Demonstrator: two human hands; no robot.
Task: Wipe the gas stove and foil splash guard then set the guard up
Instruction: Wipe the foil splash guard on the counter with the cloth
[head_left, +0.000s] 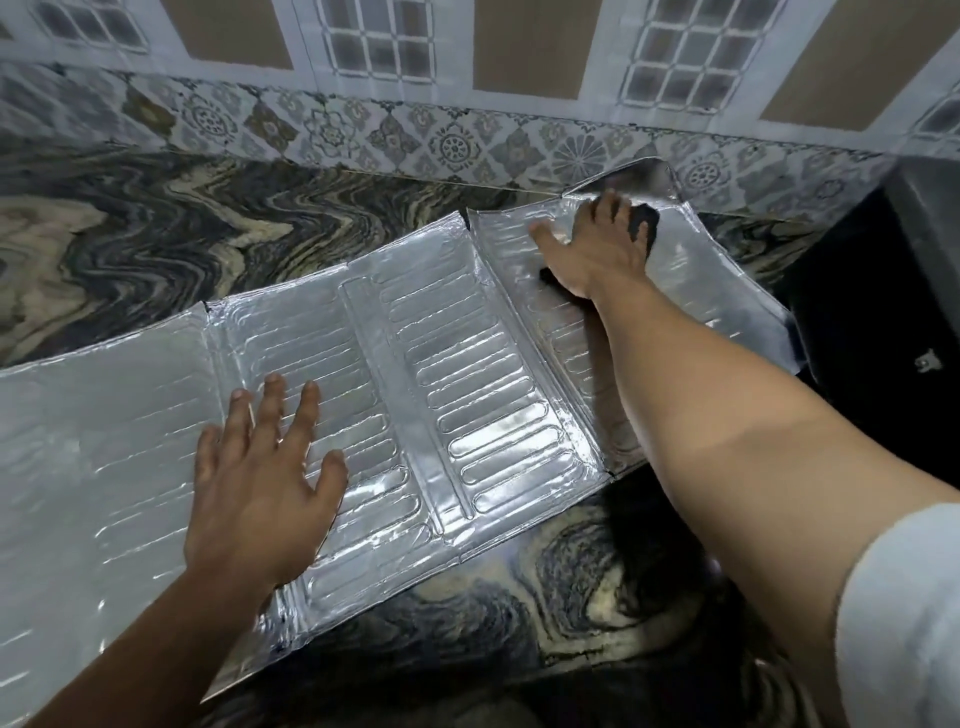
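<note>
Fingers (275, 410) of the left hand (260, 499) lay spread flat, pinning the thin, crinkly embossed silver foil splash guard (457, 395) to the marbled desk (156, 234), while the right hand (597, 249) beyond pressed a dark cloth (641, 221) onto its flimsy, likely easily creased far panel.

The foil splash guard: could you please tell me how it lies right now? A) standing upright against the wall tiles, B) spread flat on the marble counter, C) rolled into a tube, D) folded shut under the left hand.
B: the foil splash guard lies unfolded on the marble counter, the left hand flat on it.
</note>
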